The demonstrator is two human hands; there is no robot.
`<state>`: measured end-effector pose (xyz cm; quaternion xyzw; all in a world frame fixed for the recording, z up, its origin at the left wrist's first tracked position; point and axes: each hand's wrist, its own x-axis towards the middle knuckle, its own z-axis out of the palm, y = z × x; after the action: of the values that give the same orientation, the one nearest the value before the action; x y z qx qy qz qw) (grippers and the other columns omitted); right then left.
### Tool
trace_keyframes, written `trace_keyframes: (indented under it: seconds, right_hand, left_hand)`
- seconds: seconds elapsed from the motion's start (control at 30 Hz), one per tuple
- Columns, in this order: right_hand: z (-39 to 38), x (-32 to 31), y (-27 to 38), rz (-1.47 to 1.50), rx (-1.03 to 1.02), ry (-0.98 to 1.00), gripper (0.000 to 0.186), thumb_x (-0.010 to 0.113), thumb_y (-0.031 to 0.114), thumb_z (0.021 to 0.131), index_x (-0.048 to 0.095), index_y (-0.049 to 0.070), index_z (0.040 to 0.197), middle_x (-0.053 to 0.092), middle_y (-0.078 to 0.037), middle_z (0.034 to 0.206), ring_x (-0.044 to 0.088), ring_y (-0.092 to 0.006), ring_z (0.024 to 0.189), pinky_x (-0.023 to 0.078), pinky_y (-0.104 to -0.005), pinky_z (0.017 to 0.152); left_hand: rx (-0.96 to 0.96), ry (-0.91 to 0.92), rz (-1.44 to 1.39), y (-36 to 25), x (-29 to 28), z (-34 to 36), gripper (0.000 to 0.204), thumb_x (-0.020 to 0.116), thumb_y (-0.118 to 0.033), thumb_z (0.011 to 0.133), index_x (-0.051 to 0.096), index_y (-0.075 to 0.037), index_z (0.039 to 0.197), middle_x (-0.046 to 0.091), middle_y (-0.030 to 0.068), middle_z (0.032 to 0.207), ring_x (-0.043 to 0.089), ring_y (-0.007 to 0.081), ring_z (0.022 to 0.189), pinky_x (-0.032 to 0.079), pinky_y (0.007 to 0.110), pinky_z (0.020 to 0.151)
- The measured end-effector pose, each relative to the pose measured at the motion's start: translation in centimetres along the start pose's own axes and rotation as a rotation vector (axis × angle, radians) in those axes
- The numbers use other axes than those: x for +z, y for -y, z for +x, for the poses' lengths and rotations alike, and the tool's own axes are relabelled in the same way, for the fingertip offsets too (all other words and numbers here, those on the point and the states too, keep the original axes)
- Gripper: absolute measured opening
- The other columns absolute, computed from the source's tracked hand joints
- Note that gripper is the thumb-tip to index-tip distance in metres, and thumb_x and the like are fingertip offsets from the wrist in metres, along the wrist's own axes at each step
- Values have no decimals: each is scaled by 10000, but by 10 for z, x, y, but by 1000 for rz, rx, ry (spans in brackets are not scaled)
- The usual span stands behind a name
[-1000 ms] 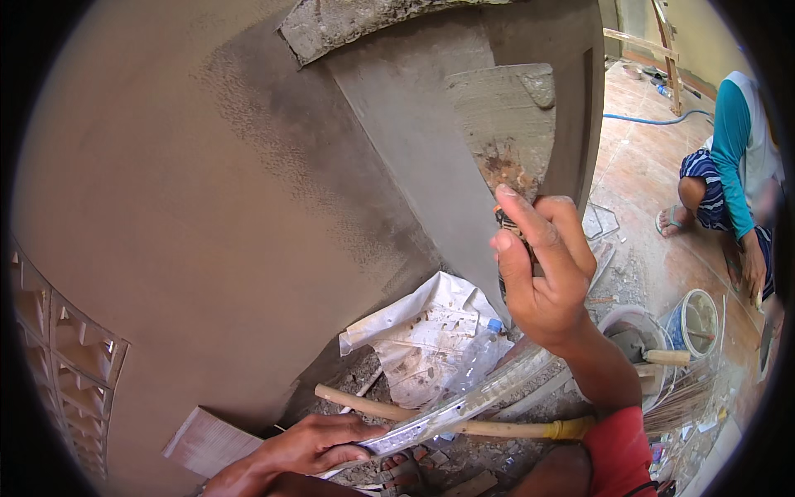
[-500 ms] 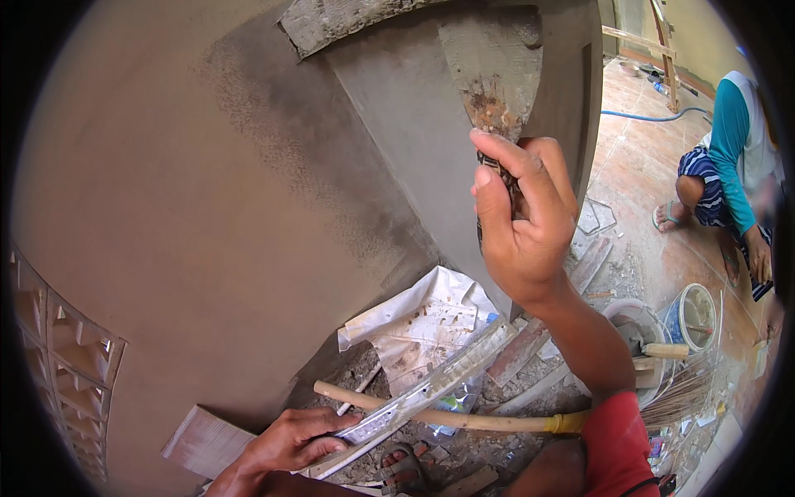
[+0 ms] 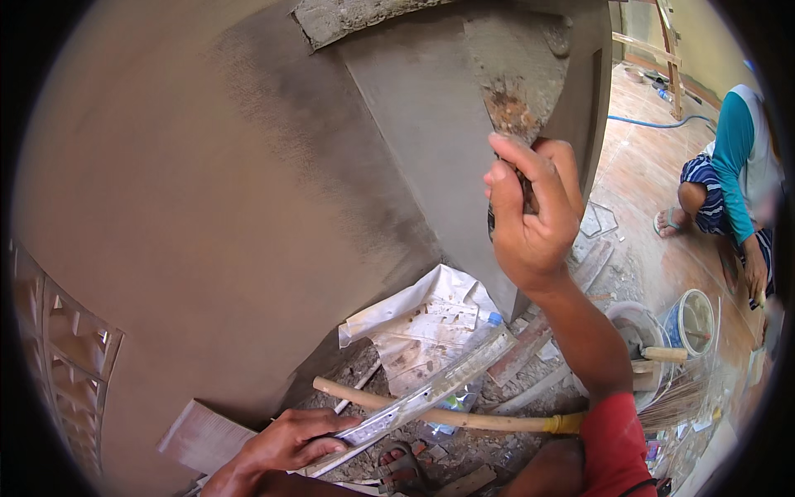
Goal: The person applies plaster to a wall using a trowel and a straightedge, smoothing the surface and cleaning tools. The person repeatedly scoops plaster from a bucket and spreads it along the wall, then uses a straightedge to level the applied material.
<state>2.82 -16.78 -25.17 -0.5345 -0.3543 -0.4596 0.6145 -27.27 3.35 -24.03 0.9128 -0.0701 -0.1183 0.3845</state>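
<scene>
My right hand (image 3: 538, 207) is closed round the dark handle of a putty knife (image 3: 523, 79). Its wide blade points up and lies against the grey plastered column face (image 3: 406, 108), with wet mortar at its upper right edge and brown stains near the handle. Low on the left, my left hand (image 3: 302, 443) grips the near end of a long, mortar-smeared metal straightedge (image 3: 431, 385), thumb below and fingers on top. The bar slants up to the right, its far end near the foot of the column. It passes over a wooden broom handle (image 3: 489, 422).
A crumpled white sack (image 3: 435, 319) and a plastic bottle (image 3: 495, 318) lie among rubble. White buckets (image 3: 691, 319) and broom bristles (image 3: 675, 398) are on the right. Another person (image 3: 733, 166) squats on the tiled floor. A rough ledge (image 3: 356, 18) juts out above; a wooden board (image 3: 203, 439) leans at lower left.
My right hand and the putty knife have shifted slightly right across the column face, and mortar now bulges at the blade's edge. My left hand keeps its hold on the straightedge.
</scene>
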Motion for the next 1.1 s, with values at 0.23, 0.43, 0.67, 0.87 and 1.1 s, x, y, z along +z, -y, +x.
trace_keyframes:
  seconds: [0.23,0.43,0.67,0.87,1.1]
  right_hand:
    - [-42,-37,3,-14,-68,136,306,650,-68,835,619,33,1123,565,-161,906,544,-187,737,441,-251,608]
    - [-67,-59,17,28,59,246,277,654,-89,815,532,28,1035,551,-161,896,536,-206,745,456,-283,634]
    - [-79,-93,34,43,258,361,260,627,-98,813,494,37,991,534,-168,947,572,-204,770,509,-302,655]
    - [-83,-144,48,-98,274,412,249,615,-71,823,480,43,998,520,-166,954,603,-206,750,522,-304,646]
    - [-93,-235,69,-341,375,423,194,551,-55,879,453,35,1020,463,-109,992,555,-134,717,497,-265,613]
  left_hand:
    - [15,11,-13,13,5,1,407,644,-243,907,596,-56,1264,626,152,860,629,310,743,496,393,673]
    - [-81,99,10,15,7,4,429,632,-261,909,568,-108,1305,632,133,900,634,317,755,503,418,677]
    - [-44,103,-26,9,5,13,409,678,-229,876,606,-57,1240,674,143,982,651,341,831,520,424,741]
    - [114,63,-8,14,4,21,399,632,-247,912,593,-62,1263,678,138,1007,653,331,835,521,413,748]
    - [153,91,21,4,2,36,401,617,-277,922,594,-77,1269,669,157,989,658,326,855,515,396,754]
